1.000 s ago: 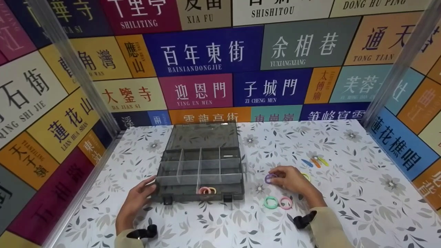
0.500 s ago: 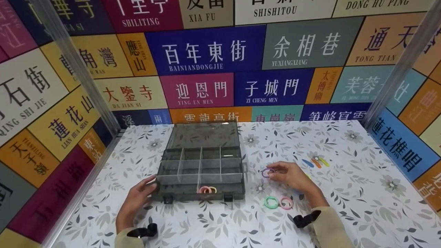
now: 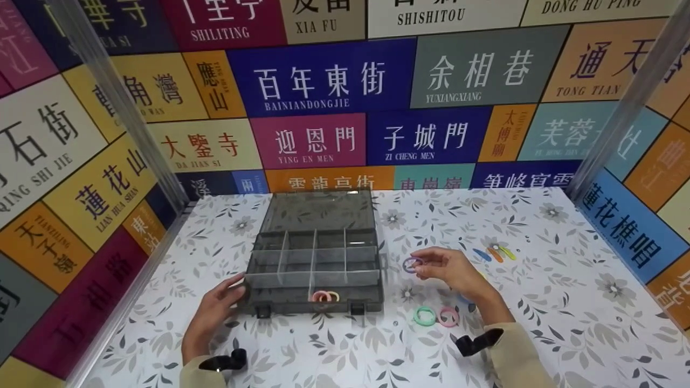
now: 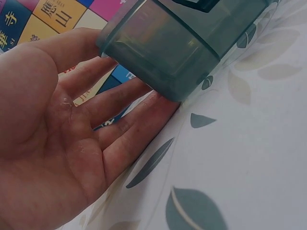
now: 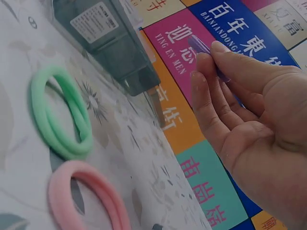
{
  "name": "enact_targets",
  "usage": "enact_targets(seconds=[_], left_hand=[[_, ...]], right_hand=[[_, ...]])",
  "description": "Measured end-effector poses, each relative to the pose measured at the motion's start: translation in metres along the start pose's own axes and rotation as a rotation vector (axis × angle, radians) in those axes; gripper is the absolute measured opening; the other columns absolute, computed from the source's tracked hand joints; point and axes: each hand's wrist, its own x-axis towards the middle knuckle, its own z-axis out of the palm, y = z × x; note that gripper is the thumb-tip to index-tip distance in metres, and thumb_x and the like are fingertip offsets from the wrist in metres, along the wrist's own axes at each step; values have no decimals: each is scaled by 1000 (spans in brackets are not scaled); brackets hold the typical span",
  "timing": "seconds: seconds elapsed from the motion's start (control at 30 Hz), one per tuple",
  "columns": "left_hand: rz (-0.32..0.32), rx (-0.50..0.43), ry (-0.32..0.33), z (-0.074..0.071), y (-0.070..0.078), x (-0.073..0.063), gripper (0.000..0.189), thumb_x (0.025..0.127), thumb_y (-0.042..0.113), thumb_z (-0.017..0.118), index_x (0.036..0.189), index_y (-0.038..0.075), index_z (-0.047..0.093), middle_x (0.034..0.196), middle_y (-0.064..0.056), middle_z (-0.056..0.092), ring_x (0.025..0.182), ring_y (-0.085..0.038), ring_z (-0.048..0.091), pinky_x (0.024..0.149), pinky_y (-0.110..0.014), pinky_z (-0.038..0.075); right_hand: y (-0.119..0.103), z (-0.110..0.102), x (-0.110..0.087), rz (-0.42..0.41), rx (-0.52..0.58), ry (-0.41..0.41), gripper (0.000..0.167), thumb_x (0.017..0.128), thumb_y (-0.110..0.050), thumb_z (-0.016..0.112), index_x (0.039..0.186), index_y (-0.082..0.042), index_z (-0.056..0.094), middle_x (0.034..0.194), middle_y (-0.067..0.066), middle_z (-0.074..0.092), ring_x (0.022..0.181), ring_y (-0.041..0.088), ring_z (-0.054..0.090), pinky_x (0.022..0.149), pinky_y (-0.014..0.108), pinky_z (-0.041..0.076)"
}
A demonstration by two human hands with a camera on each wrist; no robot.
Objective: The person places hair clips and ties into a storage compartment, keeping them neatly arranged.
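Observation:
My right hand (image 3: 455, 274) pinches a purple hair tie (image 5: 200, 47) between thumb and fingertips, raised over the table to the right of the box. Below that hand lie a green hair tie (image 3: 425, 317) and a pink hair tie (image 3: 449, 317), side by side. My left hand (image 3: 212, 312) touches the left front corner of a dark see-through divided box (image 3: 291, 307), its fingers nearly straight along the side. The box's lid (image 3: 321, 211) is raised at the back. In the front compartment sit a pinkish hair tie (image 3: 321, 297) and a yellowish one (image 3: 335, 296), overlapping.
Behind my right hand lie a blue clip-like piece (image 3: 482, 255), an orange one (image 3: 494, 254) and a yellow one (image 3: 506, 253). Bits of yellow and blue show beside the right wrist, mostly hidden. Sign-covered walls rise behind the patterned tabletop (image 3: 345, 355).
My right hand has lifted the purple hair tie and carried it a little left and away from me, toward the box. The left hand and the box have stayed put.

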Motion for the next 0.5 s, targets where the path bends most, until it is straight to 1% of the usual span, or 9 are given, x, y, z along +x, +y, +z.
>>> enact_targets(seconds=[0.1,0.23,0.4,0.47,0.5], left_hand=[[-7,7,1,0,1,-1,57,102,32,59,154,18,41,158,-20,40,144,-37,43,113,-53,43],[-12,5,1,0,1,-1,56,103,31,58,155,18,41,158,-20,41,143,-37,43,113,-52,44],[-16,4,12,1,1,-1,56,102,31,59,154,19,42,157,-18,42,143,-36,44,112,-52,44],[-15,6,15,1,1,-1,55,103,30,58,154,18,42,157,-18,42,143,-36,44,112,-52,44],[-15,7,16,1,1,-1,55,103,30,58,154,18,42,157,-18,43,143,-36,44,112,-52,44]], right_hand=[[-3,3,1,-2,9,-10,46,93,-21,72,132,1,62,120,22,69,99,14,73,89,39,60],[-7,6,1,-5,3,-20,47,93,-20,73,132,2,61,119,22,68,97,10,72,91,44,59],[-12,9,2,-16,-13,-22,46,92,-21,73,131,1,62,121,22,68,98,9,71,91,39,60],[-15,11,3,-16,-17,-21,45,92,-22,73,131,-1,63,121,21,69,100,9,71,91,35,60],[-17,12,4,-16,-16,-20,45,92,-22,73,131,-2,64,121,20,69,100,9,71,91,35,60]])
